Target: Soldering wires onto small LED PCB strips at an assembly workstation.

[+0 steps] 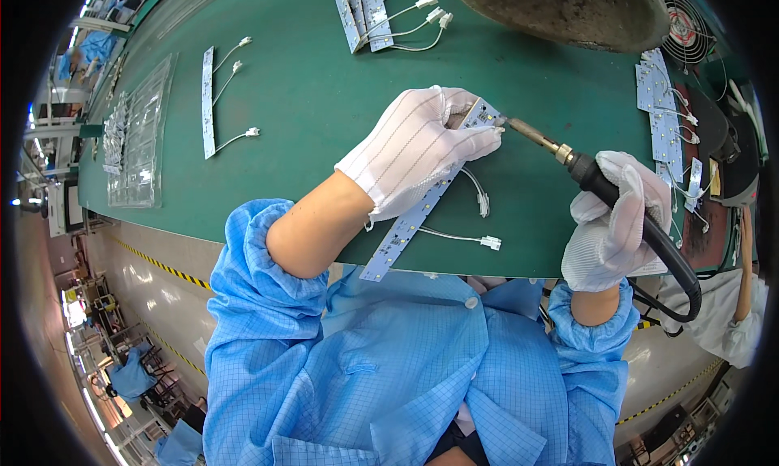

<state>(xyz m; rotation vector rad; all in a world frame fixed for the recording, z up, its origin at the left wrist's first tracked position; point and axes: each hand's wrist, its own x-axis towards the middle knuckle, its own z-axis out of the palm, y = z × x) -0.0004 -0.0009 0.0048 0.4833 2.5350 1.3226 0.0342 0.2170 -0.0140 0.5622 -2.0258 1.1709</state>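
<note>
A long green workbench (pixel 308 101) stands over a pale glossy floor (pixel 154 295) with striped tape.

Lighting: bright, even overhead light falling on the mat (pixel 324 101); soft shadows; centre staying sharp; fisheye bending edges; black corners vignetting.

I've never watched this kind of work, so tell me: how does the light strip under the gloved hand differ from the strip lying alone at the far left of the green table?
The held strip lies slanted under the left hand, its near end overhanging the table edge; the lone strip lies untouched, almost straight away from the person. The soldering iron in the right hand touches the held strip's far end; nothing touches the lone strip. Both are narrow white boards with thin white wires ending in small plugs.
</note>
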